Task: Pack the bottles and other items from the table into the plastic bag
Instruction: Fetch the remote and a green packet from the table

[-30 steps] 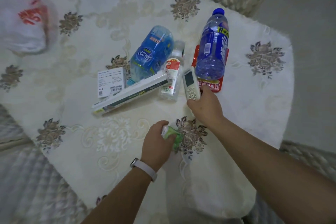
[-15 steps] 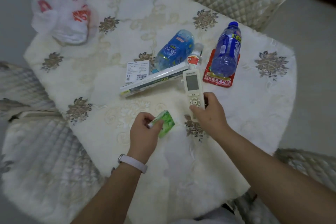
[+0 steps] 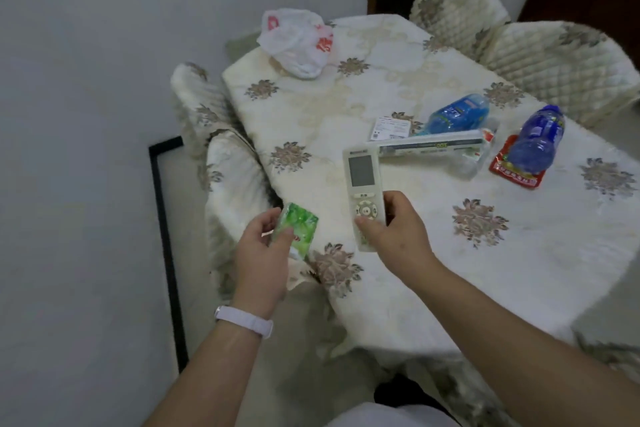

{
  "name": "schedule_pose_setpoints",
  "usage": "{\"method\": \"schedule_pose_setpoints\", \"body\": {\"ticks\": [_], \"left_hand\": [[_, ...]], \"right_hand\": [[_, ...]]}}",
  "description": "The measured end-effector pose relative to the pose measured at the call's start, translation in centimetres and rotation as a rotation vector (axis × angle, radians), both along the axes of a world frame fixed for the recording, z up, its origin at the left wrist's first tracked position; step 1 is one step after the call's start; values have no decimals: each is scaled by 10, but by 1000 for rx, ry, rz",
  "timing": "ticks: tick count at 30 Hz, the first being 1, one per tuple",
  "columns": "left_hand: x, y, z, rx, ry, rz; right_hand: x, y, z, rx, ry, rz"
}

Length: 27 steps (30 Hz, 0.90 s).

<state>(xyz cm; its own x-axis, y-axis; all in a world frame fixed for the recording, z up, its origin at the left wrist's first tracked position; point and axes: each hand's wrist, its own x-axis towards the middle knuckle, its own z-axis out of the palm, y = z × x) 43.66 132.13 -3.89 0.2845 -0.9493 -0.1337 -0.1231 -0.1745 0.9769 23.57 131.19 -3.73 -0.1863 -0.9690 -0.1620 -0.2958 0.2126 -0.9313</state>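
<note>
Looks like the pick-up-and-carry step: the person has one item in each hand, and as far as can be told nothing has gone into the bag yet. The left hand, the one with the pale wristband, has its grip pinched on a small green packet between thumb and fingers, held off the near left corner of the worktop. The right hand has its grip wrapped round the lower end of a white remote, screen end pointing away, lifted above the cloth.

The plastic bag sits at the far left corner of the worktop, well apart from both hands. It's thin and white with red print, slumped in a crumpled heap, so the mouth isn't visible. Best guess is that the next move is carrying both items over there. With both hands full, one of them will probably have to set its item down or hook a handle to open the bag before anything drops in. A floppy bag like that will likely fall shut on its own.

Not yet packed, over on the right:
- a light blue bottle lying on its side
- a long flat box just in front of it
- a small clear bottle with a red label at the box's right end
- a white paper slip by the box's left end
- a dark blue bottle resting on a red packet
</note>
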Motion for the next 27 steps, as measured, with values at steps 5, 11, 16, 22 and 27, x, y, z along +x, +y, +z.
{"method": "schedule_pose_setpoints", "body": {"ticks": [5,11,16,22,27], "left_hand": [[98,60,9,-44,97,105],[185,114,26,-156,98,262],[230,129,25,-178,121,348],[260,111,18,-173,86,378],[293,68,3,-104,81,422]], "right_hand": [[97,37,21,-69,24,77],[183,66,40,-111,29,229],[232,68,48,-121,-43,319],[265,36,36,-90,-103,374],[301,-17,9,-54,-151,411]]}}
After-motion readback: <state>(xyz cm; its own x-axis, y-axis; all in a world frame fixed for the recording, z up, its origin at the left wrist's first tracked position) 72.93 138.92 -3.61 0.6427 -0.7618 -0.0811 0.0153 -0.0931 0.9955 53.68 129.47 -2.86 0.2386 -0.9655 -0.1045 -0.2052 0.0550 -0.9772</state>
